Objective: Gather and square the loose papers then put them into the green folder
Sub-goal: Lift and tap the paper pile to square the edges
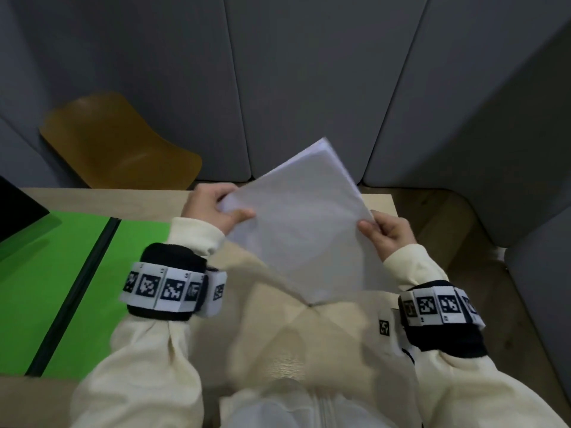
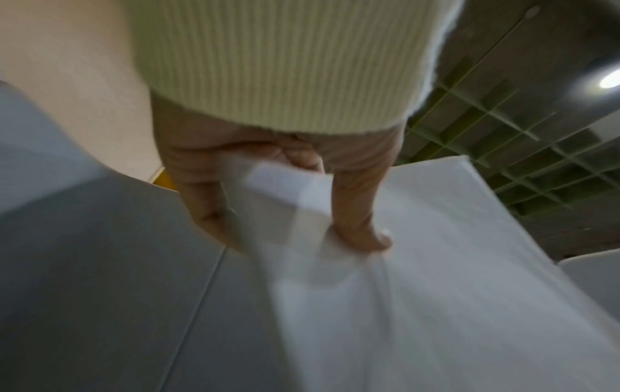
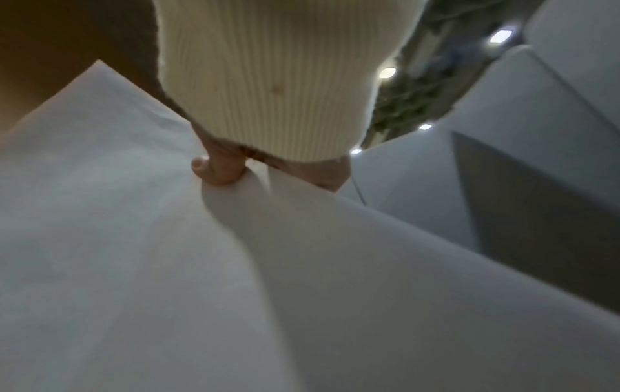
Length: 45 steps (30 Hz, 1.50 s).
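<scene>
A light wood-grain table point(image 1: 102, 197) takes up the lower part of the head view, its far edge running near tall grey padded wall panels point(image 1: 309, 75) that stand upright side by side with narrow seams between them. Behind the table's far left, a mustard-yellow moulded plastic chair seat point(image 1: 117, 140) sits against those panels. A flat black object point(image 1: 18, 208) (too cropped to identify) enters from the left edge. From the wrist views, a dark open-grid ceiling point(image 2: 523, 148) shows overhead, with small bright ceiling lights point(image 3: 501, 35) set in it
</scene>
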Motion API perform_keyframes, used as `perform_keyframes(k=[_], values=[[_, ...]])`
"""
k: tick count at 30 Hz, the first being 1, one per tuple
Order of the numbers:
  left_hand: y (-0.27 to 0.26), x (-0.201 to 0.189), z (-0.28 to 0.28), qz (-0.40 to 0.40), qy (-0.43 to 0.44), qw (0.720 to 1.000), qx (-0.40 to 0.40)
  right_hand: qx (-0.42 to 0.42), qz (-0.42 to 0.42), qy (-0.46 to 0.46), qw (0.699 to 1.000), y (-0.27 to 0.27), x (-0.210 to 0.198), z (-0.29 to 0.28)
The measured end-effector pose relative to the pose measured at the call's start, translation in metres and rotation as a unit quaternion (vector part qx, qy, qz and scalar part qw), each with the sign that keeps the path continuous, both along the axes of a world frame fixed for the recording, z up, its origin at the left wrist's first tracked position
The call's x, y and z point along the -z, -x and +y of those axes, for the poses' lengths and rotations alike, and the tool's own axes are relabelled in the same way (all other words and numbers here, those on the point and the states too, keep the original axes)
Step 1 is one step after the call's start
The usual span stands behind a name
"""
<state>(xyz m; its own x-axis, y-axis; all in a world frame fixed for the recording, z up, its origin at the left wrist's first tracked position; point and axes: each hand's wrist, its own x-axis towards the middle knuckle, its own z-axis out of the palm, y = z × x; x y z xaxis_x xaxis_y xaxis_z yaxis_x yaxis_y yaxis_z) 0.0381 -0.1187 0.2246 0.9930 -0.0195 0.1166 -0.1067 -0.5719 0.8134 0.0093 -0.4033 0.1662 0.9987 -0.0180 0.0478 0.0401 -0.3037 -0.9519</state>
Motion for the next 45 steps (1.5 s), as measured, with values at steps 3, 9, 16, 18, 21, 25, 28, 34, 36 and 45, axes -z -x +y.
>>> perform_keyframes(k=[3,9,16,18,21,25,28,34,36,45], values=[[0.005,-0.016,0.009,-0.064,0.129,0.989,-0.028,0.006,-0.016,-0.103,0.995,0.004,-0.009,-0.003],[0.02,-0.015,-0.016,-0.075,0.239,0.965,0.081,0.056,0.031,-0.22,0.973,0.009,0.003,0.006],[0.016,0.056,-0.034,0.111,0.188,0.975,0.033,0.058,0.057,-0.13,0.988,0.017,0.013,0.007],[0.012,0.068,-0.036,0.145,0.194,0.97,-0.011,0.055,0.049,-0.123,0.99,0.015,0.009,0.008],[0.008,0.072,-0.042,0.155,0.191,0.969,-0.034,0.074,0.045,-0.125,0.988,0.012,0.006,0.013],[0.009,0.065,-0.046,0.111,0.193,0.974,-0.044,0.095,0.028,-0.162,0.982,0.016,-0.003,0.017],[0.012,0.061,-0.044,0.091,0.217,0.972,-0.024,0.088,-0.01,-0.169,0.982,0.017,-0.007,0.016],[0.019,0.04,-0.03,0.049,0.216,0.974,0.041,0.025,-0.037,-0.161,0.986,0.019,-0.023,0.014],[0.021,0.03,-0.032,0.039,0.224,0.972,0.058,0.02,-0.066,-0.176,0.982,0.017,-0.032,0.014],[0.003,0.06,-0.037,0.117,0.194,0.974,-0.006,0.05,-0.116,-0.118,0.985,0.017,-0.03,0.031]])
